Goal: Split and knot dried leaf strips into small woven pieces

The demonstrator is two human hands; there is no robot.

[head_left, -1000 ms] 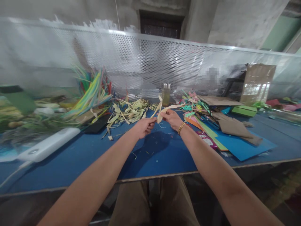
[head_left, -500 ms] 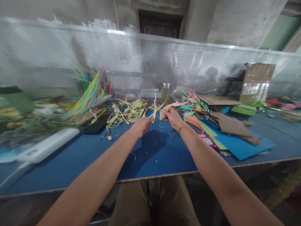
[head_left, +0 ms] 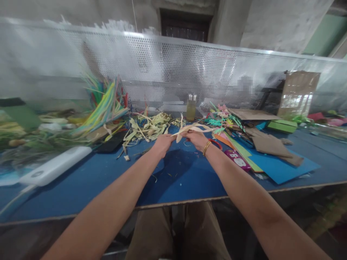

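My left hand [head_left: 164, 143] is closed, its fingers pinching pale dried husk strips [head_left: 179, 134] over the middle of the blue table. Close beside it, my right hand [head_left: 197, 139], with a gold bracelet at the wrist, pinches the same bundle. Longer ends of husk [head_left: 204, 128] trail to the right above my right hand, and a short end points up between the hands. The fingertips are partly hidden by the strips. Behind my left hand lies a heap of similar pale husks [head_left: 151, 126].
A lidded bottle [head_left: 191, 108] stands behind my hands. Right are red-handled scissors [head_left: 216, 143], a purple packet [head_left: 237, 160], blue card [head_left: 282, 168] and cardboard [head_left: 271, 146]. Left are a white power strip [head_left: 58, 165], a dark phone-like slab [head_left: 111, 143] and coloured strips [head_left: 104, 104].
My hands have come together, and the husk strips they held apart now cross and meet between them. The red scissor handle now shows beside my right wrist.
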